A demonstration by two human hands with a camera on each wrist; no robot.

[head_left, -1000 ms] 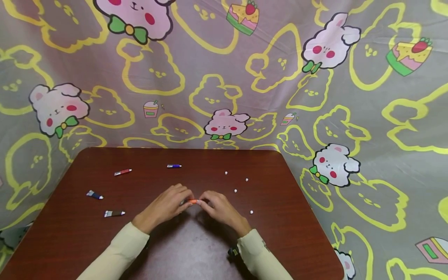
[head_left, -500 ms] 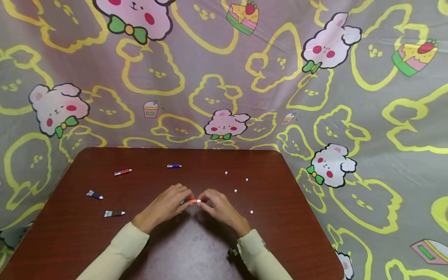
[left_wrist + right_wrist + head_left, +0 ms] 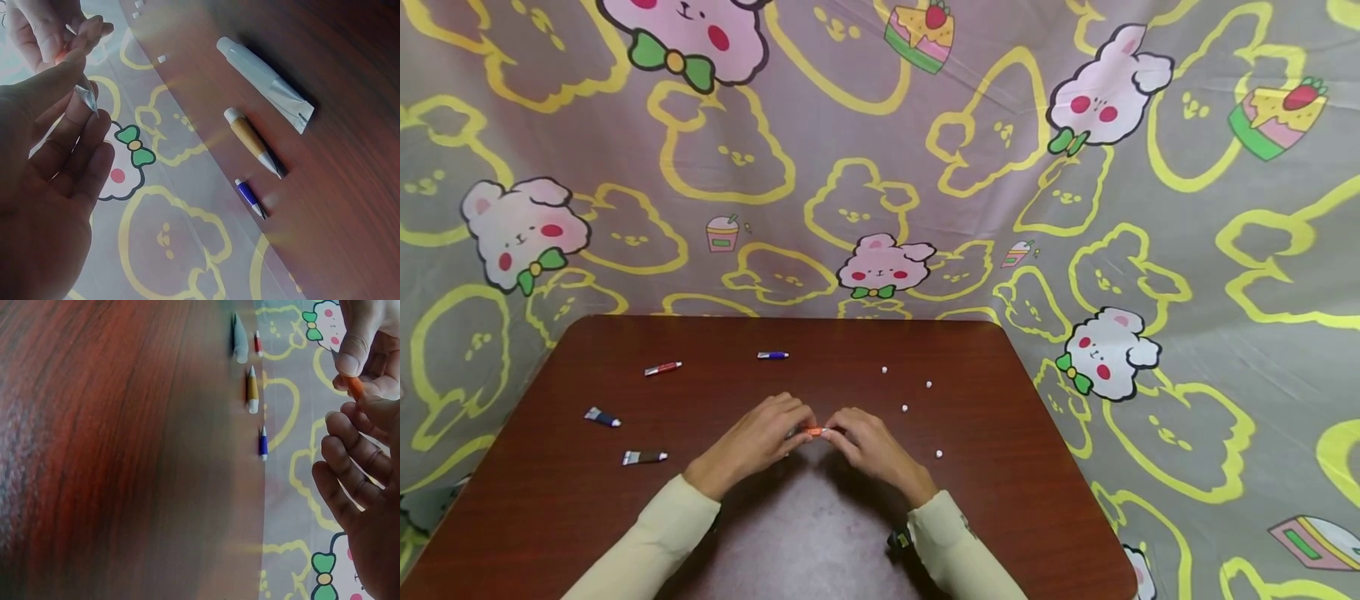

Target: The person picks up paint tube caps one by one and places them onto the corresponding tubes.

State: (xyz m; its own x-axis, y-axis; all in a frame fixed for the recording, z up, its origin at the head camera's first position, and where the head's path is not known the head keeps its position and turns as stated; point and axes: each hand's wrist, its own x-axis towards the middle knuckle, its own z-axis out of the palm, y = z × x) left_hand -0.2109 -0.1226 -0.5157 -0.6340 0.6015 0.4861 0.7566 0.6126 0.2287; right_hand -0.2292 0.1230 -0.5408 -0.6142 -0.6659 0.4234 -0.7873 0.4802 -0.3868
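Between both hands, over the near middle of the table, is a small orange paint tube (image 3: 815,432). My left hand (image 3: 767,433) pinches its body, and the crimped silver tail (image 3: 87,97) sticks out past the fingers in the left wrist view. The thumb and index finger of my right hand (image 3: 872,442) pinch the tube's white-capped end, mostly covering the cap. In the right wrist view, the other fingers (image 3: 350,469) of that hand spread loosely, and some orange (image 3: 354,387) shows between the two hands.
Brown (image 3: 644,457), dark blue (image 3: 602,417), red (image 3: 662,368) and violet (image 3: 772,356) paint tubes lie left and back. Several small white caps (image 3: 905,408) are scattered on the right. A patterned cloth (image 3: 880,167) hangs behind the table (image 3: 1000,500).
Half a second ago the right fingertips stood back and showed the white cap. Now they cover it again, much as one second ago. The left hand stays in place.
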